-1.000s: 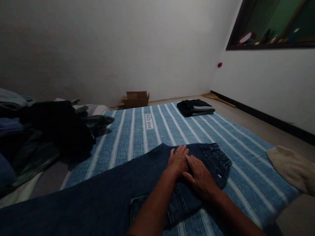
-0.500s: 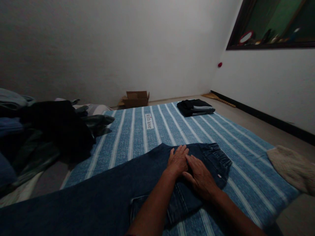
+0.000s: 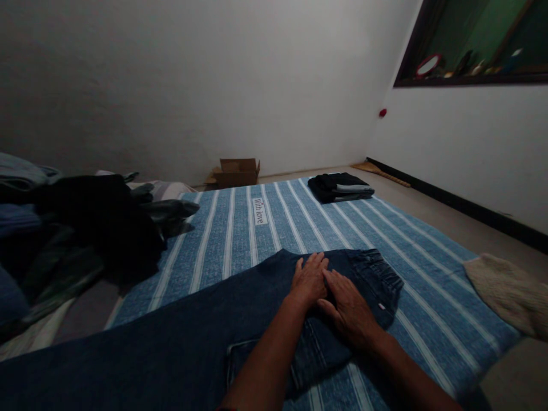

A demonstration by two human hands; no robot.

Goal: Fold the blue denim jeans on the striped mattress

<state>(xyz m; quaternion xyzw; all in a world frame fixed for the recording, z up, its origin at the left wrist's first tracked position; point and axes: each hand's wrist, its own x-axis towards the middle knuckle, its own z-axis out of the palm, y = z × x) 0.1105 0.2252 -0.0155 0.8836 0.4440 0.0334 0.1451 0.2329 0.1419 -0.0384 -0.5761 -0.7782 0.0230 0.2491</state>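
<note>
L hand (image 3: 309, 279) is lying palm-down on dark-blue jeans (image 3: 188, 331), fingers extended, slightly apart, gripping nothing; R hand (image 3: 347, 303) is resting flat right beside it, fingertips touching L hand. Jeans are stretching across near side of blue striped bedsheet (image 3: 214, 245), elastic waistband (image 3: 383, 271) pointing R. Folded blk clothes (image 3: 336, 187) are sitting nr far edge; dark clothes pile (image 3: 98, 222) is slumping at L.

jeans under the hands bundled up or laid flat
Laid flat: the jeans stretch from the gathered waistband beyond the picture's left edge. Whether the legs overlap, I cannot tell.
</note>
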